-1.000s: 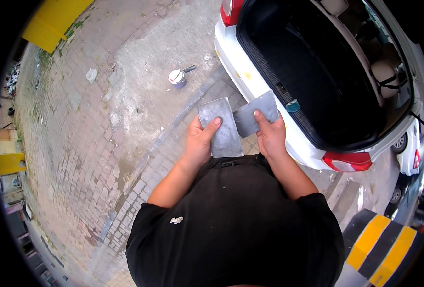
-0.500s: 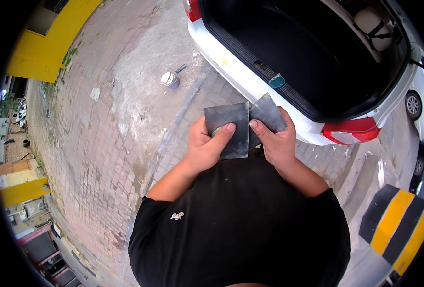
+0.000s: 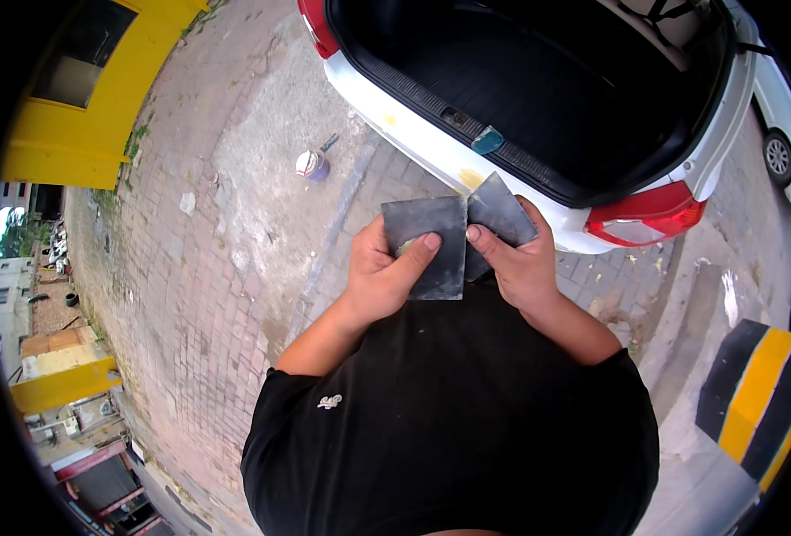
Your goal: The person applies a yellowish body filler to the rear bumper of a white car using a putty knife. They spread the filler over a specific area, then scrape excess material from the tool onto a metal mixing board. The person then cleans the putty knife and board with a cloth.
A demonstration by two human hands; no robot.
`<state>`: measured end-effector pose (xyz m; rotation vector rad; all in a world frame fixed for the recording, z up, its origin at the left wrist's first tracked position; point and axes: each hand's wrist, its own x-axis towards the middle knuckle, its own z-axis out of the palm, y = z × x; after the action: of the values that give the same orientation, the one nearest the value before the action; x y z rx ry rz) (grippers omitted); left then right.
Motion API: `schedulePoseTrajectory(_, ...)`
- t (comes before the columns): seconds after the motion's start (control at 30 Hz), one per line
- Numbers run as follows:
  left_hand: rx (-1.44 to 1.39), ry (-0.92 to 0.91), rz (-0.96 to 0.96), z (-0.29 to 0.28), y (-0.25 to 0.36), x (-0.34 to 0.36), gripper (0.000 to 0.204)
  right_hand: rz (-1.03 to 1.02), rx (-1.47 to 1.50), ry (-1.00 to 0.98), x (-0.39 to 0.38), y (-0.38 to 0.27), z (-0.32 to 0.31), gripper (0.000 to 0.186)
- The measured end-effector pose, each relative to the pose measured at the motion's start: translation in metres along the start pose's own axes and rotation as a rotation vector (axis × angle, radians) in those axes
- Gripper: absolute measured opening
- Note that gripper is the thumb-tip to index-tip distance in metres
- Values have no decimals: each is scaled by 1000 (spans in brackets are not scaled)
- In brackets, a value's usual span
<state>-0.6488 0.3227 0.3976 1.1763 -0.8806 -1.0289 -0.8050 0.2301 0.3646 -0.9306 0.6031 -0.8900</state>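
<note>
My left hand point(image 3: 377, 272) grips a flat, square, dark grey putty spreader point(image 3: 440, 219), its thumb lying across the face. A small yellowish smear shows beside that thumb. In my right hand point(image 3: 529, 268) is a second dark grey putty spreader point(image 3: 501, 207), held at a tilt. The two spreaders meet or overlap at their inner edges in front of my black shirt. Just beyond them is the white rear bumper point(image 3: 413, 147) of a car, with a yellowish patch point(image 3: 472, 177) on it. The fingers behind both spreaders are mostly hidden.
The car's trunk point(image 3: 502, 80) stands open, with a teal object point(image 3: 487, 139) on its sill. A small white-lidded tub point(image 3: 313, 165) sits on the paving, a dark-handled tool beside it. A yellow-and-black striped block point(image 3: 757, 397) is at the right. Another white car point(image 3: 784, 161) stands beyond.
My view has shifted, so the car sits further left and higher in the picture. More of the yellowish bumper patch shows above the spreaders. Both hands keep nearly the same hold.
</note>
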Motion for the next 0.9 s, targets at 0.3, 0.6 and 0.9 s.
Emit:
schedulePoseTrajectory(0.3, 214, -32, 68, 25, -2, 0, 18, -67, -16, 28, -6, -13, -20, 34)
schedulePoseTrajectory(0.6, 293, 27, 131, 42, -4, 5, 18, -93, -22, 65, -7, -15, -32, 36)
schedulePoseTrajectory(0.9, 265, 87, 165, 50, -11, 14, 18, -77, -60, 78, -3, -21, -37, 35)
